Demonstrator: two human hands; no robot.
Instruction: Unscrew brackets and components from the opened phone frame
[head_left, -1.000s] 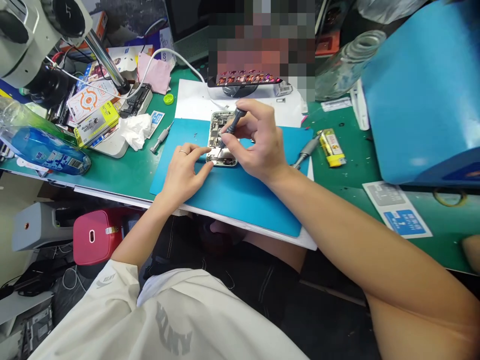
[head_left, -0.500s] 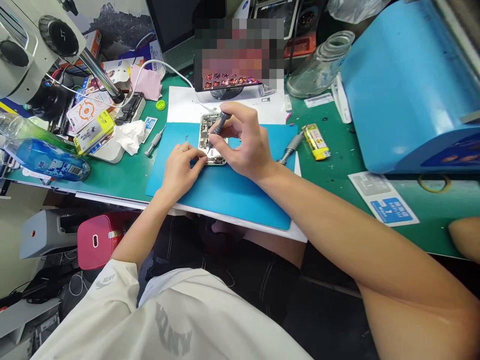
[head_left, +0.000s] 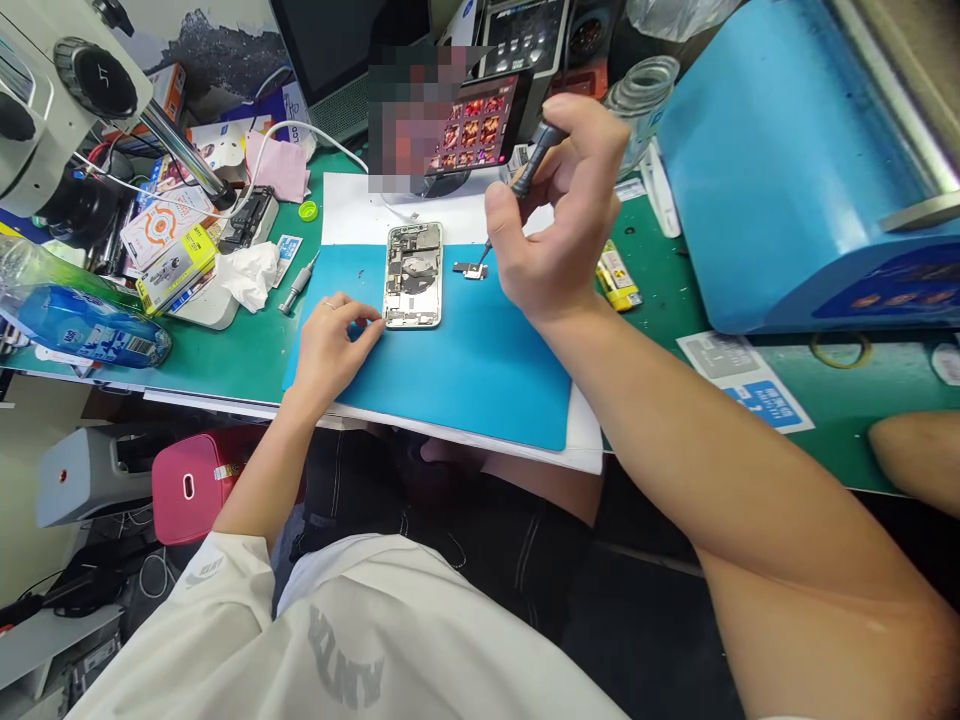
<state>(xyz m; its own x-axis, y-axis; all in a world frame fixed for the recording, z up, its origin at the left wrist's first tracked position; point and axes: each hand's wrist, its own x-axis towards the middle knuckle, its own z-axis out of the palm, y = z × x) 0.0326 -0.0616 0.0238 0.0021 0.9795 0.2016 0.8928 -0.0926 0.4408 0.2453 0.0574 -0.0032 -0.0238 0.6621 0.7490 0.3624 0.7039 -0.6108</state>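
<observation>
An opened smartphone (head_left: 414,285) lies face up on the blue mat (head_left: 450,385), with its circuit board and inner parts exposed. My left hand (head_left: 337,340) is at its lower left corner, thumb and forefinger pinched against the edge. My right hand (head_left: 559,220) grips a dark grey screwdriver (head_left: 536,165), held tilted in the fingers. The screwdriver's thin tip points down at some small metal phone parts (head_left: 471,270) lying to the right of the phone; whether it touches them I cannot tell.
A second screwdriver (head_left: 298,285) and crumpled tissue (head_left: 247,275) lie left of the mat. A tilted screen (head_left: 480,125) stands behind. To the right are a yellow packet (head_left: 619,280), a glass jar (head_left: 645,95) and a large blue machine (head_left: 780,170). A microscope (head_left: 97,90) overhangs the left.
My right hand has moved right with the screwdriver, from over the phone to the small metal parts. The left hand stays by the phone's corner. The view has shifted slightly.
</observation>
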